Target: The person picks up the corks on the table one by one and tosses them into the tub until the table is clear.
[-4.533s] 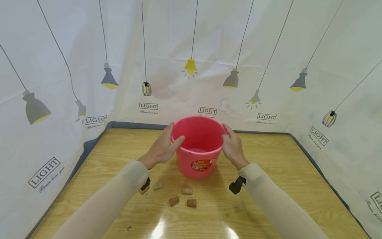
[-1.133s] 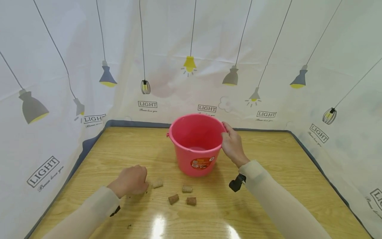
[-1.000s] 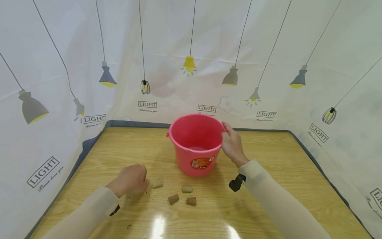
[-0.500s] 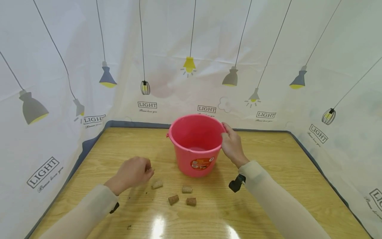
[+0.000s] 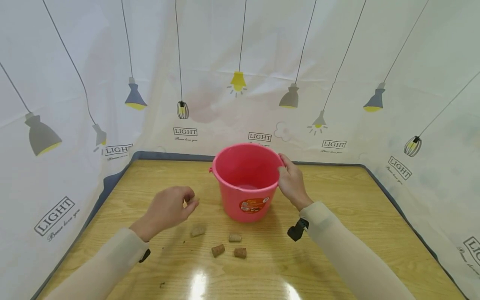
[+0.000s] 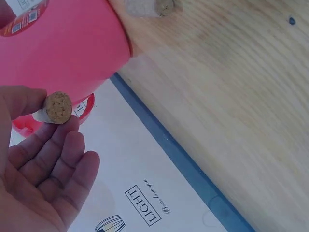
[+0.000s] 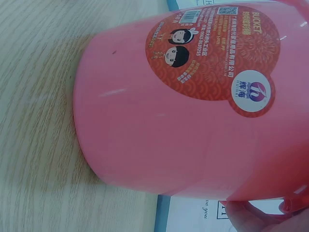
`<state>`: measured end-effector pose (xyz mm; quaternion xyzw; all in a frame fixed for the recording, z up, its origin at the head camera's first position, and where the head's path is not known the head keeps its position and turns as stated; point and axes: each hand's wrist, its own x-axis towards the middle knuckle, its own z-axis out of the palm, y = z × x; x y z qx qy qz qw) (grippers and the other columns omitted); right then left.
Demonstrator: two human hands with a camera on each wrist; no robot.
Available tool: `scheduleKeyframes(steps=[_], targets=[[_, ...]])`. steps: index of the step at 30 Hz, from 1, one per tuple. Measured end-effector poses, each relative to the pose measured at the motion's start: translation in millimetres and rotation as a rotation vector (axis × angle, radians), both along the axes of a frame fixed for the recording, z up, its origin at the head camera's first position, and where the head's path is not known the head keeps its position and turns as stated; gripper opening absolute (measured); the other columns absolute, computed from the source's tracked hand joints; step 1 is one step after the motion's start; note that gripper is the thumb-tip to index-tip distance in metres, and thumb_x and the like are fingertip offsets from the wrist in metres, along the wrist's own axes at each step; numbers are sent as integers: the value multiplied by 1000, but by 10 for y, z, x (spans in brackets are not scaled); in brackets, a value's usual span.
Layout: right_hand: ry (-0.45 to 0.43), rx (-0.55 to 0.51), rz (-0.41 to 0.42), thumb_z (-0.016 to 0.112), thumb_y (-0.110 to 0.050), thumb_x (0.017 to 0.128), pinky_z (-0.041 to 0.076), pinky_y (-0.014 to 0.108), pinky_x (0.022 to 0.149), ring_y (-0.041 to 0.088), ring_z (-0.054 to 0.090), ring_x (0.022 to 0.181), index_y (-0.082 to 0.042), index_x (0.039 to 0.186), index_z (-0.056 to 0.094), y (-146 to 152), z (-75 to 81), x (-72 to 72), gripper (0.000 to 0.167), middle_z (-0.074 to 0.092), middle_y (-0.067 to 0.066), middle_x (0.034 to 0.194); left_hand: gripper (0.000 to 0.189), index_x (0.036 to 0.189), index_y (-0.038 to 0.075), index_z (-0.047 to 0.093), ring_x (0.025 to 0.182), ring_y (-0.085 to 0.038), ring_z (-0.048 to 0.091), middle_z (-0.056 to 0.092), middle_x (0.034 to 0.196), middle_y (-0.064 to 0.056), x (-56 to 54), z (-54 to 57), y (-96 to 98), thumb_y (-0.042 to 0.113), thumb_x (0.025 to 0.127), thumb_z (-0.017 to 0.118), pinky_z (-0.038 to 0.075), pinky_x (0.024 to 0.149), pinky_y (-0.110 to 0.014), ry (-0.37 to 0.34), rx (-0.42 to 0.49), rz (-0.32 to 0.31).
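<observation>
My left hand (image 5: 170, 208) pinches a cork (image 6: 59, 108) between thumb and fingertips, above the table to the left of the pink plastic bucket (image 5: 245, 204). In the left wrist view the cork's round end faces the camera, and the other fingers are half curled beside it. The bucket stands upright with its mouth tipped toward me in view; no contents show inside. My right hand (image 5: 294, 183) grips the bucket's rim at the right side. Several more corks lie in front of the bucket, among them a pale cork (image 5: 197, 230) and a darker cork (image 5: 240, 253).
The wooden table (image 5: 337, 250) is bounded at the back and sides by a white cloth (image 5: 210, 54) printed with lamps. A dark blue band (image 5: 168, 156) runs along its base. Small dark specks lie on the front left of the table.
Both hands held the bucket earlier. My left hand let go, went down to the leftmost cork, and has lifted it up toward the bucket. My right hand stays on the rim.
</observation>
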<state>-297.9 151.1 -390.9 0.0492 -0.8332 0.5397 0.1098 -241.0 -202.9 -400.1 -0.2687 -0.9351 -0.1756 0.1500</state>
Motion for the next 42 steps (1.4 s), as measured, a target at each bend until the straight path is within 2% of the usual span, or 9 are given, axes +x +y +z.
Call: scheduleKeyframes(steps=[6,16,21,31,34,42], targets=[[2,-1,6,34,-20,107,47,28,59,22,54,65,-11,161,34,4,-6,-6,54,62,18,122,13,82,15,71,58,-3,46,61,71,10,-5,81,36,21,91,78,42,51,-22,119,33,-20],[-7,3,2,34,-21,107,46,28,59,22,53,65,-11,161,34,-1,2,4,55,62,16,125,11,85,14,72,67,-12,58,64,76,5,-7,199,175,21,89,80,50,58,-27,251,102,-81],[-5,2,3,34,-21,107,47,28,59,21,54,65,-11,161,34,-2,4,6,54,62,17,124,12,86,12,73,68,-12,60,66,76,3,-20,281,229,20,88,81,52,59,-28,305,135,-106],[2,0,10,34,-20,107,47,27,58,21,54,65,-11,161,34,-5,13,9,54,63,20,119,13,84,12,71,68,-12,60,66,75,1,-44,433,347,21,88,80,52,58,-28,339,149,-120],[0,-2,13,34,-20,107,48,27,60,21,55,65,-11,161,34,-6,16,10,54,63,21,115,13,87,10,73,69,-13,60,66,75,2,-58,466,401,20,88,81,52,58,-28,353,164,-133],[-6,6,12,33,-21,108,48,28,61,21,53,65,-11,161,33,-1,13,10,55,62,19,119,15,94,8,75,75,-17,60,69,81,0,-104,559,557,21,89,80,54,63,-29,372,155,-133]])
